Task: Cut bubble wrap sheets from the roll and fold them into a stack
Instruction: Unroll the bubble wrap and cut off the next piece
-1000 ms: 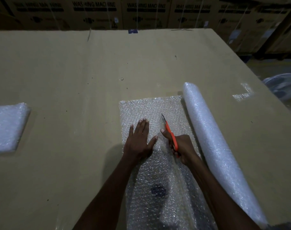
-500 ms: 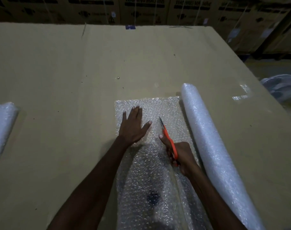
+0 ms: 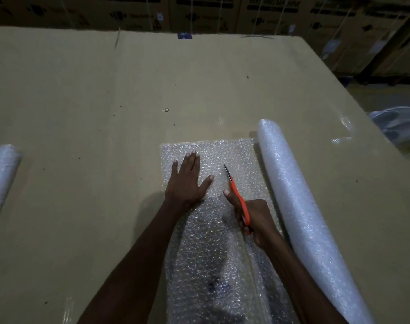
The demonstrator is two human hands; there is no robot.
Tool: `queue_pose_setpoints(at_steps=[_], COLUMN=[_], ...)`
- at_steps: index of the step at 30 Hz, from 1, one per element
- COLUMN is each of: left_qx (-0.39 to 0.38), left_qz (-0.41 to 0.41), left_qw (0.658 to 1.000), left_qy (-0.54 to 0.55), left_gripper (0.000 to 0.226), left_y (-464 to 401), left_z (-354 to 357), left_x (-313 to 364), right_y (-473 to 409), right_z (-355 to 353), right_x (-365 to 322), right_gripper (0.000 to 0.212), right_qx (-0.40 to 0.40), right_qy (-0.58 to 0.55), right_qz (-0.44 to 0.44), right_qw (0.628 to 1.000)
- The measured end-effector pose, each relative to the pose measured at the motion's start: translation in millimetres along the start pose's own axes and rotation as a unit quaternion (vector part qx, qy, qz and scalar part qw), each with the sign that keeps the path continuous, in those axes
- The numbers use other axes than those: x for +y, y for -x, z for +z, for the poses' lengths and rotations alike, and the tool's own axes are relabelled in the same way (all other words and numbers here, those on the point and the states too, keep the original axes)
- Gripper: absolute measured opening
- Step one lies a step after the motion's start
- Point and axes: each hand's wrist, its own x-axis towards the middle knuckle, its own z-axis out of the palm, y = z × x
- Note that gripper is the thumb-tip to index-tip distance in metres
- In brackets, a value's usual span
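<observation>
While the left hand (image 3: 187,181) lies flat on the bubble wrap sheet (image 3: 222,253), fingers straight and close together, thumb splayed toward the blades, it grips nothing, just presses the sheet onto the cardboard table (image 3: 82,113)

Right hand (image 3: 253,218) is curled round the orange handles of the scissors (image 3: 236,195); thumb extended along the left side of the handle. Blade tip points away from the person, slightly left, lying over the sheet just right of the left thumb. Blades look nearly together; can't tell whether they are cutting into the film

Sheet runs from the near table edge away from the person, far edge square, just beyond the left fingertips. A raised crease runs along the sheet under the right forearm. Bubble wrap roll (image 3: 297,206) lies directly along the sheet's right edge, touching or nearly so, angled from far-left to near-right

Folded stack of bubble wrap (image 3: 0,178) sits at the left frame edge, well apart from the sheet, partly cut off by the frame

Background: printed cardboard boxes (image 3: 199,12) stacked behind the table, dim light. A plastic-wrapped item (image 3: 398,125) is off the right side of the table, too blurred to identify
</observation>
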Motion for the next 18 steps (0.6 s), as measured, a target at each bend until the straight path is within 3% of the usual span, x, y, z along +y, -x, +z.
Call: queue_pose_setpoints(at_steps=[10, 18], left_qx=[0.028, 0.008], left_qz=[-0.004, -0.009], left_qw=[0.999, 1.000], left_qy=[0.019, 0.013], left_gripper=[0.089, 0.087], left_y=[1.8, 2.1], left_z=[2.9, 2.3], left_x=[0.0, -0.1], right_y=[-6.0, -11.3], right_z=[1.8, 6.0], right_x=[-8.5, -16.6], right_gripper=[0.057, 0.055], right_qx=[-0.009, -0.007], right_qy=[-0.003, -0.008], right_qz=[0.006, 0.006], right_qw=[1.000, 1.000])
